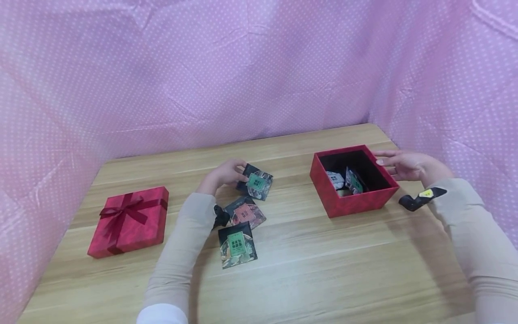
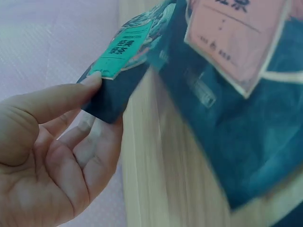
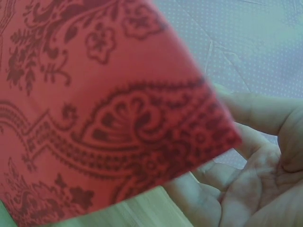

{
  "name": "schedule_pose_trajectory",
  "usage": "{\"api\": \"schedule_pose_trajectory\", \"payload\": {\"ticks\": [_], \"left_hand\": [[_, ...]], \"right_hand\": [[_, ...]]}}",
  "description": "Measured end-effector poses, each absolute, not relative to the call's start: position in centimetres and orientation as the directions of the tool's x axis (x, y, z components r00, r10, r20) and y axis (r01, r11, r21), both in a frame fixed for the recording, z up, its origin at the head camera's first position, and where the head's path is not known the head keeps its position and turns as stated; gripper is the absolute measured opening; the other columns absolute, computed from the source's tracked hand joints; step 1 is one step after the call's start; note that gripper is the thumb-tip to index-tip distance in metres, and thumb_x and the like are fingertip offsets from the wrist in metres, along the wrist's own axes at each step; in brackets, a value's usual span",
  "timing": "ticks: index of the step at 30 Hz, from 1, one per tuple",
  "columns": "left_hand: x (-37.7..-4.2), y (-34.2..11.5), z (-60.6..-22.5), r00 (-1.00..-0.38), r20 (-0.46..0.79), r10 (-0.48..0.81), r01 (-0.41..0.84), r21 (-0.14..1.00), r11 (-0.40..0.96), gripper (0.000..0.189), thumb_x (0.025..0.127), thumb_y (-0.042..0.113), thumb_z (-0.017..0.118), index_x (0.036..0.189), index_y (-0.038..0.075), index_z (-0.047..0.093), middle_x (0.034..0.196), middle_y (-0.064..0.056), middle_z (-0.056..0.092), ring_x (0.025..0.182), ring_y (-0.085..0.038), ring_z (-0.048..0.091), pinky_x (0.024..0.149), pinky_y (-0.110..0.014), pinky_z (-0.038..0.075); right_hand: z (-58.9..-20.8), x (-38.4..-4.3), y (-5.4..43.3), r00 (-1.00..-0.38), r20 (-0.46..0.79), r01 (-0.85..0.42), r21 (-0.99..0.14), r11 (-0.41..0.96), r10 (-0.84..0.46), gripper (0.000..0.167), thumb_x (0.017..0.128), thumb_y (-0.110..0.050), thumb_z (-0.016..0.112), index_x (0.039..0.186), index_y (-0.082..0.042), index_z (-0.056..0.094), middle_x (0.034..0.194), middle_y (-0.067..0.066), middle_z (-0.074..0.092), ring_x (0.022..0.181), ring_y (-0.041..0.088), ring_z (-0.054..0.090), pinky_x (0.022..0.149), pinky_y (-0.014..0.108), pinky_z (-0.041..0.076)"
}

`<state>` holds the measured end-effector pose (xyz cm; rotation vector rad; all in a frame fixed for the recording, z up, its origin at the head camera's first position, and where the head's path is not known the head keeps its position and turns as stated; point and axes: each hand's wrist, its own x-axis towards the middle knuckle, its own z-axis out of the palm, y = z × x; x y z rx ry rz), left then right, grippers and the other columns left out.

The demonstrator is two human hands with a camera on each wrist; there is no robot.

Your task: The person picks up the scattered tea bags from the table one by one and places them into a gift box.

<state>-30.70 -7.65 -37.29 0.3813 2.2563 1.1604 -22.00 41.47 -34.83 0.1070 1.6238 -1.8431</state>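
Observation:
My left hand (image 1: 226,174) pinches a dark square sachet (image 1: 259,182) with a green label by its corner, thumb on the printed face. In the left wrist view, the thumb (image 2: 90,82) lies beside the green label. Just nearer on the table is a sachet (image 1: 245,212) with a pink label, and closer still another green-labelled sachet (image 1: 238,245). At the right, my right hand (image 1: 406,164) rests against the side of an open red box (image 1: 356,204), its fingers fairly straight. Inside the box lie a pale packet (image 1: 336,179) and a dark green-labelled sachet (image 1: 354,182).
A red lid (image 1: 141,225) with a dark red ribbon bow lies at the left of the wooden table (image 1: 299,270). Pink dotted cloth (image 1: 226,81) hangs behind the table and along both sides. Each wrist carries a small black camera mount.

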Motion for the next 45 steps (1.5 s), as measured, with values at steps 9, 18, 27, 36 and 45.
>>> {"api": "schedule_pose_trajectory", "payload": {"ticks": [9,18,27,36,45], "left_hand": [[-30.2,-6.3,-37.1,-0.805,-0.327,0.495,-0.041,0.863,0.504,0.037,0.090,-0.001,0.058,0.126,0.000,0.048,0.120,-0.024,0.057,0.088,-0.022,0.063,0.078,-0.033,0.057],[-29.9,-5.1,-36.9,-0.823,-0.318,0.470,-0.111,0.903,0.415,0.033,0.094,0.002,0.054,0.126,-0.001,0.048,0.115,-0.026,0.060,0.084,-0.023,0.066,0.078,-0.035,0.058],[-29.5,-3.4,-35.9,-0.843,-0.314,0.437,-0.137,0.911,0.389,0.031,0.094,0.004,0.055,0.124,0.001,0.050,0.120,-0.026,0.061,0.085,-0.021,0.066,0.084,-0.038,0.056],[-29.3,-1.2,-34.1,-0.837,-0.287,0.466,-0.107,0.920,0.376,0.034,0.095,0.006,0.055,0.128,0.003,0.049,0.119,-0.023,0.060,0.092,-0.026,0.066,0.083,-0.035,0.057],[-29.2,1.2,-33.0,-0.838,-0.262,0.479,-0.091,0.932,0.351,0.038,0.093,0.004,0.056,0.130,0.000,0.047,0.121,-0.025,0.060,0.102,-0.034,0.064,0.085,-0.037,0.056]], "right_hand": [[-34.9,-21.9,41.7,-0.768,-0.466,0.519,-0.855,0.000,-0.438,0.039,0.101,-0.009,0.040,0.107,-0.036,0.068,0.106,-0.009,0.068,0.100,0.013,0.064,0.087,0.029,0.054],[-35.1,-22.1,41.6,-0.770,-0.466,0.523,-0.852,-0.011,-0.436,0.039,0.101,-0.009,0.040,0.105,-0.035,0.068,0.106,-0.009,0.068,0.098,0.013,0.065,0.085,0.029,0.054],[-35.0,-22.0,41.4,-0.776,-0.481,0.526,-0.850,0.001,-0.408,0.038,0.101,-0.010,0.041,0.103,-0.036,0.068,0.105,-0.010,0.068,0.097,0.013,0.065,0.085,0.029,0.054],[-35.2,-22.1,41.6,-0.786,-0.487,0.518,-0.855,0.024,-0.381,0.036,0.100,-0.012,0.043,0.102,-0.038,0.068,0.104,-0.010,0.068,0.096,0.013,0.065,0.084,0.029,0.054],[-35.3,-22.2,41.8,-0.766,-0.441,0.515,-0.857,-0.034,-0.468,0.037,0.101,-0.009,0.041,0.107,-0.034,0.067,0.108,-0.007,0.069,0.099,0.013,0.065,0.085,0.030,0.054]]}}
